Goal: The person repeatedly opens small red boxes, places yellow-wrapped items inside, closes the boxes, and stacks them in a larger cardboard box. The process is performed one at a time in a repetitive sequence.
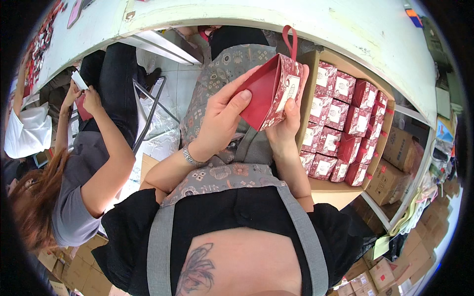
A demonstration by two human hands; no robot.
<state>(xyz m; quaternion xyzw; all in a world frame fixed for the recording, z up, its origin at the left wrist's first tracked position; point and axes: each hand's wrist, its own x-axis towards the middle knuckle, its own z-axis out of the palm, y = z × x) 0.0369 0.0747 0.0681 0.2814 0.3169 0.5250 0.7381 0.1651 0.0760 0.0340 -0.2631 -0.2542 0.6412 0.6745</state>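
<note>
Between my two hands is a small red paper gift box (274,92) with a floral pattern and a pale label bearing writing. A red ribbon loop (291,42) stands up from its far end. My left hand (226,109) grips the plain red side, thumb pressed on the surface. On the patterned side, my right hand (290,114) holds the box with its thumb near the label; its other fingers are mostly hidden behind. Right of my hands, an open cardboard carton (335,188) holds rows of similar patterned boxes (341,88), some with ribbon ends showing.
A worn white table (229,13) spans the far side. To my left a seated person (85,148) handles a white piece and a red piece. A metal stool leg (150,114) stands between us. Brown cartons (389,181) sit under the table at right.
</note>
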